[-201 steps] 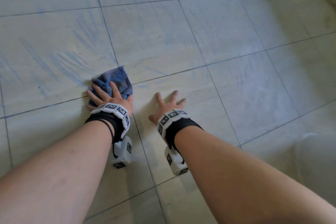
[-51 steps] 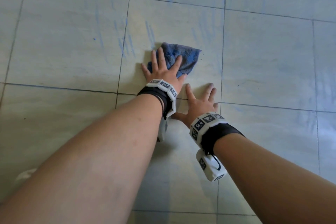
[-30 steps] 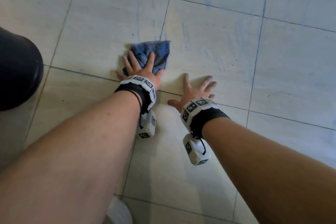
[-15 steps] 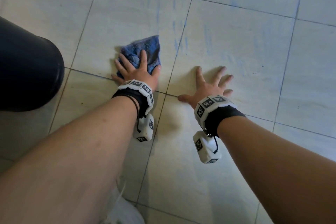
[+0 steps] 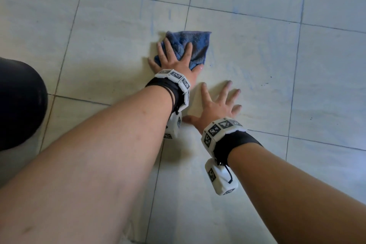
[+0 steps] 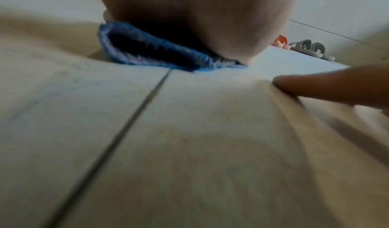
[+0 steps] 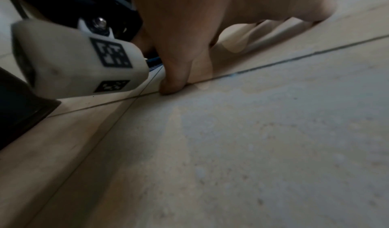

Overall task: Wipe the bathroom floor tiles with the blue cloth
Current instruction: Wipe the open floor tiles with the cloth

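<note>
The crumpled blue cloth (image 5: 191, 44) lies on the pale floor tiles (image 5: 111, 45), straddling a grout line. My left hand (image 5: 174, 57) presses flat on it, fingers spread and straight over the fabric. In the left wrist view the cloth (image 6: 151, 48) bunches under the heel of the left hand (image 6: 202, 15). My right hand (image 5: 217, 103) rests flat on the bare tile just right of and behind the left wrist, fingers splayed, holding nothing. The right wrist view shows the right hand (image 7: 200, 32) with its thumb on a grout line.
A dark rounded shape (image 5: 17, 105), likely my knee, sits at the left edge. Faint blue streaks (image 5: 151, 20) mark the tiles beyond the cloth. Sandals (image 6: 311, 48) lie on the floor far off in the left wrist view. Open tile stretches to the right.
The left hand has slid the cloth to the right across a grout line. The right hand stays planted flat on the tile, and the two wrists are now closer together.
</note>
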`<state>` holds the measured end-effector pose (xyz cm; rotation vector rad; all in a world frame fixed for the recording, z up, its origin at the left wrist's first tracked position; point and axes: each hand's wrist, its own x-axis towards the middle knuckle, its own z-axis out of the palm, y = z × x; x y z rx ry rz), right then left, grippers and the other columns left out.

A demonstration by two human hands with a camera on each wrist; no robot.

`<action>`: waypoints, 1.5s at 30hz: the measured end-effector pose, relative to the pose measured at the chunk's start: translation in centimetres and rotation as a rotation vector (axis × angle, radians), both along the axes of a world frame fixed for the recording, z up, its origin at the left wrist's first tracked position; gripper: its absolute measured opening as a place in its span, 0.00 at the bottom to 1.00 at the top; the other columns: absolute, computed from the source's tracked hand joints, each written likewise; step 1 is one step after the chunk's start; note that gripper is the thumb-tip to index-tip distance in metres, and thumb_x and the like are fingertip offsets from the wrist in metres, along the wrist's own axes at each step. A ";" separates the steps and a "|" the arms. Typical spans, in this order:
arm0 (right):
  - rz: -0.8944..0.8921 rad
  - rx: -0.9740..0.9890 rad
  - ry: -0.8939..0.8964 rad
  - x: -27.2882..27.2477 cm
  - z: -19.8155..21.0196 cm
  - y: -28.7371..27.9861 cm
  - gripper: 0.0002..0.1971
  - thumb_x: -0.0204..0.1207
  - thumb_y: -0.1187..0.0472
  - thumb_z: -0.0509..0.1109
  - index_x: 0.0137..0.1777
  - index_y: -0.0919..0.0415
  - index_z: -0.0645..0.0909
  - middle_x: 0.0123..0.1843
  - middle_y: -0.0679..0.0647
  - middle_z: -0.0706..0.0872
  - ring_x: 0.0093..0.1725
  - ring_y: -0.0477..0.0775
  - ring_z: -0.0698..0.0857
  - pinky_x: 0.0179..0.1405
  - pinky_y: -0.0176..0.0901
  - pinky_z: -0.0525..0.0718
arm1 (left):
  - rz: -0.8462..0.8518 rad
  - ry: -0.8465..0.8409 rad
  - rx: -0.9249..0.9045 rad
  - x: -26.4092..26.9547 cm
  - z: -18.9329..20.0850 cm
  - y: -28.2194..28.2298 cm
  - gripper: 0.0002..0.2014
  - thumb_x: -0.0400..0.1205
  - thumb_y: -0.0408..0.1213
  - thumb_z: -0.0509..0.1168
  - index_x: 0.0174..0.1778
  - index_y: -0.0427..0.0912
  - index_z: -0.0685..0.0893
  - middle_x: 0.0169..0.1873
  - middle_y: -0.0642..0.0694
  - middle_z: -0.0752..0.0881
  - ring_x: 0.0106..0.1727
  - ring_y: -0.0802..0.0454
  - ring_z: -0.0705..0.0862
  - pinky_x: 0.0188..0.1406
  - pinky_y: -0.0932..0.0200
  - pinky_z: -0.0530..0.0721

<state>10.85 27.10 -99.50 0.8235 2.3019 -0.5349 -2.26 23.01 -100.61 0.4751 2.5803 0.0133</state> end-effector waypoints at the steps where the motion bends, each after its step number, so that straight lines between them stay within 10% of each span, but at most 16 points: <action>1: -0.001 -0.001 0.002 0.0 0.0 0.0 0.57 0.65 0.24 0.68 0.84 0.36 0.33 0.80 0.68 0.20 0.79 0.80 0.27 0.77 0.78 0.42 | -0.025 0.001 -0.002 -0.4 0.0 0.1 0.36 0.84 0.70 0.47 0.86 0.66 0.42 0.86 0.37 0.33 0.85 0.36 0.31 0.78 0.25 0.38; 14: -0.017 0.007 -0.002 0.0 0.2 -0.1 0.58 0.66 0.26 0.71 0.83 0.35 0.33 0.80 0.66 0.19 0.80 0.79 0.27 0.78 0.76 0.42 | -0.162 0.008 0.021 -3.3 0.2 -0.1 0.31 0.88 0.63 0.46 0.86 0.66 0.44 0.86 0.42 0.34 0.86 0.41 0.31 0.79 0.25 0.36; 29: -0.008 0.014 0.005 0.1 0.9 -0.1 0.57 0.66 0.29 0.73 0.84 0.37 0.36 0.82 0.65 0.22 0.81 0.76 0.28 0.79 0.75 0.43 | 0.135 0.022 -0.016 3.3 -0.3 -12.1 0.33 0.86 0.65 0.47 0.86 0.65 0.45 0.86 0.40 0.34 0.86 0.40 0.32 0.79 0.26 0.38; 45: 0.050 0.033 0.016 0.9 0.2 -0.4 0.55 0.70 0.26 0.65 0.84 0.40 0.32 0.81 0.67 0.21 0.81 0.76 0.28 0.79 0.75 0.42 | 0.166 0.024 -0.036 0.8 -0.6 -9.2 0.37 0.83 0.70 0.47 0.86 0.64 0.42 0.86 0.38 0.33 0.85 0.36 0.31 0.80 0.29 0.36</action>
